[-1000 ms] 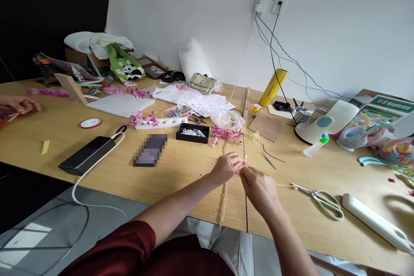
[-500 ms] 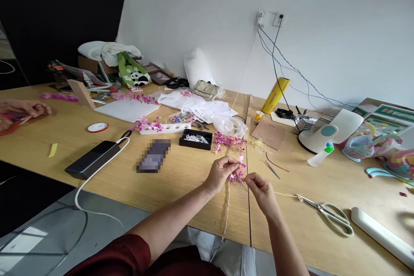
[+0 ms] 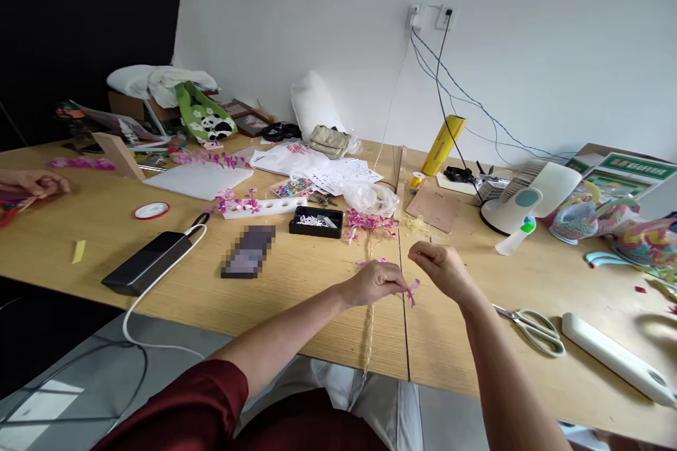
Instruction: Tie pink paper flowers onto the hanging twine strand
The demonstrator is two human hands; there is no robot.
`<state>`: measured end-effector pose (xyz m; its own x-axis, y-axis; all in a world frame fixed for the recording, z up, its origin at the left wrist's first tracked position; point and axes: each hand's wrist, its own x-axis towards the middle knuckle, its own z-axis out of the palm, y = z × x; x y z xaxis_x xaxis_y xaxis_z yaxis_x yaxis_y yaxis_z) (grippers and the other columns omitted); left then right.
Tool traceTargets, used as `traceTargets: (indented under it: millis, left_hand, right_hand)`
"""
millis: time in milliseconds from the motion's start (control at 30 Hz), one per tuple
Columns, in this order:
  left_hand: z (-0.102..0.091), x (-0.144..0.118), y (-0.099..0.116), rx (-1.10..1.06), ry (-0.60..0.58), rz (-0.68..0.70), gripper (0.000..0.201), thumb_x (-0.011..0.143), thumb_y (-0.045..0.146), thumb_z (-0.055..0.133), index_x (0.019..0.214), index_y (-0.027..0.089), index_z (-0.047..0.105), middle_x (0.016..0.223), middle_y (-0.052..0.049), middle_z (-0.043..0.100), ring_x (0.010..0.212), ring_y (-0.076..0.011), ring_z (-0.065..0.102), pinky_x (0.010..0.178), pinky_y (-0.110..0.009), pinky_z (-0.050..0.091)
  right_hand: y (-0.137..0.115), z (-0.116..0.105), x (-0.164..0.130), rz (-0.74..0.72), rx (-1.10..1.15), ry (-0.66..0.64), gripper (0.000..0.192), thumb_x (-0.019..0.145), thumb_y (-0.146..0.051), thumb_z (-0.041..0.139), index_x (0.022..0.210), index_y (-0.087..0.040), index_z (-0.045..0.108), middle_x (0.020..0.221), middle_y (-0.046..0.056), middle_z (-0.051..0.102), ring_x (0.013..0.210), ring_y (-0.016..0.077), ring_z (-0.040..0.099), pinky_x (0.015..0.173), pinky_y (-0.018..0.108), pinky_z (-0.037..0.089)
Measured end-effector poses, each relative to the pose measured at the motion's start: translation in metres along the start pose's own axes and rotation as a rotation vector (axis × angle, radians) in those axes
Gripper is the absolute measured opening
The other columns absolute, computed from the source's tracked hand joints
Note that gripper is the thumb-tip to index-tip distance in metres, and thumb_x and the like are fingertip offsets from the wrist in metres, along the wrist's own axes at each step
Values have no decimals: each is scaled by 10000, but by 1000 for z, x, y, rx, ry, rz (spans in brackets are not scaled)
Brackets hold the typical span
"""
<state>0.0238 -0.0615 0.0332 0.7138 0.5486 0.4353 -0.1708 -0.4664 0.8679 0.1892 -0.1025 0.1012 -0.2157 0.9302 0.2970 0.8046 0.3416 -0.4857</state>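
Your L hand (image 3: 376,283) pinches the pink flower (image 3: 413,290) at near table (image 3: 296,282) edge w/ twine (image 3: 369,324) below — R hand (image 3: 443,269) has lifted off since 0.5 s ago, fingers curled, holding nothing visible — so flower's one-handed now.

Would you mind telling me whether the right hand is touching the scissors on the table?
Apart. The head view shows the right hand raised near the pink flower, with bare table between it and the scissors.

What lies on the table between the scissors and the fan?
In the head view, only bare table shows between the scissors and the fan, apart from the white bottle.
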Motion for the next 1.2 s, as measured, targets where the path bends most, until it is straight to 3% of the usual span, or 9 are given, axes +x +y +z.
traceTargets:
  millis: [167, 400, 500, 633, 733, 800, 933, 1033, 1200]
  left_hand:
    - [0, -5, 4, -326, 382, -152, 248, 719, 380, 602, 741, 133, 588, 626, -12, 557, 573, -106, 521, 563, -226, 416]
    - [-1, -3, -18, 79, 672, -53, 170, 761, 301, 559, 695, 152, 607, 649, -12, 520, 623, -111, 471, 616, -224, 377]
    - [-2, -1, -24, 246, 608, -22, 162, 792, 247, 508, 703, 160, 611, 651, -15, 508, 619, -115, 461, 600, -228, 363]
    - [-5, 1, -21, 346, 259, 45, 177, 789, 173, 485, 679, 168, 624, 706, -41, 563, 689, -136, 510, 650, -243, 379]
    - [-3, -1, -9, 193, 4, 81, 166, 784, 199, 517, 674, 170, 638, 719, -48, 596, 728, -143, 541, 706, -254, 390]
    - [0, -3, -1, -7, -8, 27, 149, 773, 250, 553, 696, 155, 637, 705, -48, 598, 694, -133, 545, 686, -252, 400]
    - [4, -7, 0, -414, 323, -143, 185, 727, 308, 613, 728, 125, 585, 640, -19, 578, 582, -102, 522, 581, -226, 406]
    - [4, -7, -9, -458, 572, -144, 192, 716, 305, 624, 724, 120, 575, 596, 2, 562, 571, -95, 514, 592, -225, 411]
    - [7, -7, -17, -359, 698, -151, 189, 729, 312, 603, 706, 125, 583, 586, 11, 554, 560, -90, 498, 585, -218, 400]
  right_hand:
    - [25, 44, -21, 166, 389, 171, 261, 806, -368, 459, 633, -174, 486, 560, -31, 429, 541, 102, 393, 515, 214, 331]
    - [-19, 93, -48, 167, 202, 240, 255, 842, -318, 406, 643, -183, 489, 523, -31, 433, 490, 98, 395, 490, 196, 314]
    - [-34, 86, -42, 145, -53, 192, 255, 848, -284, 377, 648, -190, 503, 490, -23, 459, 440, 103, 403, 460, 206, 266]
    - [-32, 42, -20, 67, -260, 25, 213, 820, -270, 417, 653, -200, 530, 529, -9, 511, 449, 107, 409, 463, 220, 222]
    - [-11, 11, -5, 36, -88, -50, 212, 807, -279, 444, 628, -194, 521, 531, -23, 482, 502, 106, 416, 507, 214, 271]
    - [6, 7, -3, 70, 151, -29, 217, 802, -315, 454, 635, -187, 511, 573, -23, 477, 546, 109, 416, 535, 214, 304]
    - [26, 40, -20, 220, 509, 129, 256, 789, -383, 487, 627, -185, 483, 567, -31, 400, 546, 107, 357, 528, 220, 306]
    - [19, 73, -37, 247, 619, 168, 261, 789, -384, 503, 623, -182, 487, 566, -35, 375, 545, 102, 329, 522, 221, 291]
    - [-15, 96, -47, 251, 598, 219, 242, 802, -349, 491, 629, -180, 484, 553, -41, 344, 541, 98, 310, 519, 221, 266]
